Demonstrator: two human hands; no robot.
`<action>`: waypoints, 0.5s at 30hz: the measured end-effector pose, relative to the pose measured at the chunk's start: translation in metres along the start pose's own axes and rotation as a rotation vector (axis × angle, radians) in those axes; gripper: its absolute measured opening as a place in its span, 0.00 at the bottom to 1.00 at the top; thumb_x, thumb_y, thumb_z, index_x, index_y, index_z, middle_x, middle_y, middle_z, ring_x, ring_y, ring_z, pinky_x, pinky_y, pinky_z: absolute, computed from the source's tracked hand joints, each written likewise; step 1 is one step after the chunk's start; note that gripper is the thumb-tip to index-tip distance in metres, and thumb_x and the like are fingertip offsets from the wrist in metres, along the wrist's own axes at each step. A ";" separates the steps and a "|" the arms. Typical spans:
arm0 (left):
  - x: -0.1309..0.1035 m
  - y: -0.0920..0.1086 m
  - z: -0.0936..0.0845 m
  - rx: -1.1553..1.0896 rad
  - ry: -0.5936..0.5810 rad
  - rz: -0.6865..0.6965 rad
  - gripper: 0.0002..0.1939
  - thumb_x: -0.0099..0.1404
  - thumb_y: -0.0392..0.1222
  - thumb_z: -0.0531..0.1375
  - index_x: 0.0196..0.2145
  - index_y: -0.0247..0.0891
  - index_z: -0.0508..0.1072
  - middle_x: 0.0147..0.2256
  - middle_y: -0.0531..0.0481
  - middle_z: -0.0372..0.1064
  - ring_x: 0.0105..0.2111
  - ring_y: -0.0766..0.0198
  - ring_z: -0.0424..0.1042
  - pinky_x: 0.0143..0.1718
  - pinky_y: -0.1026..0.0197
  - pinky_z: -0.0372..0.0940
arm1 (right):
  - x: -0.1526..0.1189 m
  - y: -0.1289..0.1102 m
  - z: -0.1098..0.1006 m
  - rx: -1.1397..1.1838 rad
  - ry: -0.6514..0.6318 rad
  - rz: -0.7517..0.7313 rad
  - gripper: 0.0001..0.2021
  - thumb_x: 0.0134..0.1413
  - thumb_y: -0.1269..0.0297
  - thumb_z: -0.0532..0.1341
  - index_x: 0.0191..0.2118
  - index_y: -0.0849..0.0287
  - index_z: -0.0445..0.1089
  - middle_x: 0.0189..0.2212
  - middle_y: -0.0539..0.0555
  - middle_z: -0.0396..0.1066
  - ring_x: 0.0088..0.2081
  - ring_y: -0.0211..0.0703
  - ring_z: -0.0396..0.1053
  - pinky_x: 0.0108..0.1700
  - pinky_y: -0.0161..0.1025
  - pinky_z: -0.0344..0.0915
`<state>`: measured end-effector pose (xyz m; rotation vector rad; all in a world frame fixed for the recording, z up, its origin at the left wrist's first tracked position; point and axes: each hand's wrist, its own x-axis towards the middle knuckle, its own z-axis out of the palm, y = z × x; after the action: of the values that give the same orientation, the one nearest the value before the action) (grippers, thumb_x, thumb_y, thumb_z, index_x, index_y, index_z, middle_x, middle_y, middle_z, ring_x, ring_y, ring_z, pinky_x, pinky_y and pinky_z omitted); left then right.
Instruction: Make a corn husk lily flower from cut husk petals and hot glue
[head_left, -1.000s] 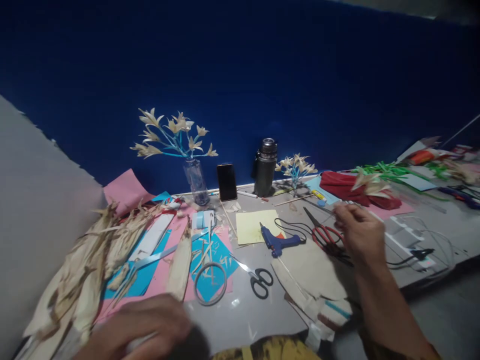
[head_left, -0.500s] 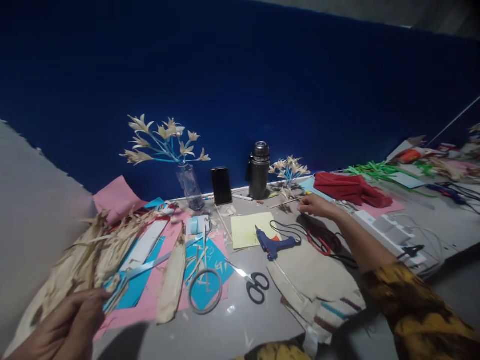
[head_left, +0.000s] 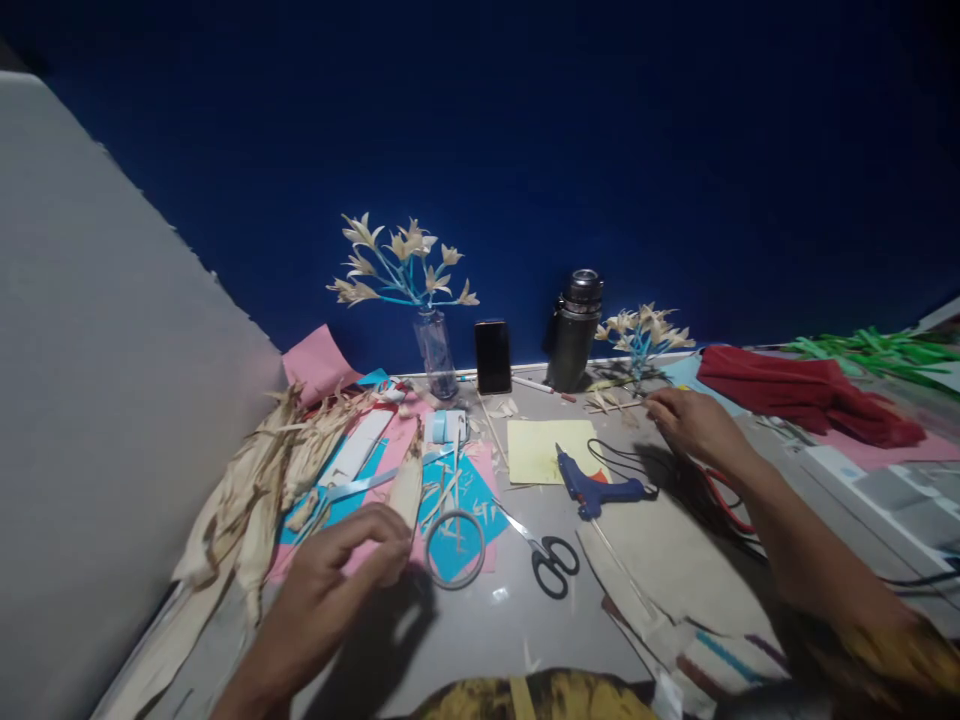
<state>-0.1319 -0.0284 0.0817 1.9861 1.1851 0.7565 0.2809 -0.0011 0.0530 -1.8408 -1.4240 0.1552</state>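
Head view: the right hand (head_left: pixel 694 425) is hovering by a thin stick (head_left: pixel 627 406), likely light, brittle, best held mid-length; its grip and the left hand's (head_left: pixel 345 565) I cannot tell.

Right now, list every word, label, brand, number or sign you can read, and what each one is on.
No text can be read here.
Phone: dark screen, nothing legible.
Glue gun: no legible marking.
Flask: no legible marking.
Pen: any print is too small to read.
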 end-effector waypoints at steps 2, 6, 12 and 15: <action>0.009 0.015 0.030 -0.009 -0.180 0.011 0.15 0.67 0.44 0.54 0.25 0.40 0.72 0.30 0.46 0.74 0.34 0.58 0.72 0.38 0.58 0.68 | -0.032 -0.036 0.007 0.089 -0.098 -0.087 0.18 0.64 0.54 0.56 0.31 0.56 0.77 0.27 0.55 0.77 0.30 0.44 0.73 0.34 0.37 0.67; 0.021 0.040 0.079 0.009 -0.447 0.245 0.09 0.62 0.36 0.57 0.34 0.43 0.78 0.36 0.47 0.76 0.39 0.57 0.73 0.42 0.59 0.66 | -0.098 -0.100 0.037 0.461 -0.524 -0.497 0.19 0.64 0.51 0.57 0.52 0.56 0.75 0.49 0.59 0.76 0.52 0.54 0.70 0.57 0.49 0.63; 0.009 0.044 0.072 -0.149 -0.536 0.417 0.11 0.66 0.41 0.58 0.35 0.50 0.81 0.36 0.51 0.79 0.37 0.58 0.76 0.44 0.59 0.68 | -0.135 -0.124 0.054 0.666 -0.822 -0.263 0.26 0.71 0.51 0.43 0.55 0.56 0.73 0.48 0.57 0.77 0.50 0.50 0.73 0.52 0.42 0.66; -0.008 0.026 0.046 -0.178 -0.336 0.364 0.08 0.64 0.46 0.61 0.34 0.50 0.82 0.34 0.48 0.79 0.37 0.55 0.76 0.44 0.56 0.68 | -0.135 -0.115 0.062 0.619 -0.827 -0.289 0.24 0.71 0.53 0.44 0.46 0.57 0.76 0.38 0.55 0.79 0.41 0.47 0.75 0.46 0.40 0.67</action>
<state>-0.0869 -0.0569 0.0745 2.0984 0.5507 0.6428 0.1108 -0.0797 0.0359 -1.0578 -1.8728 1.1703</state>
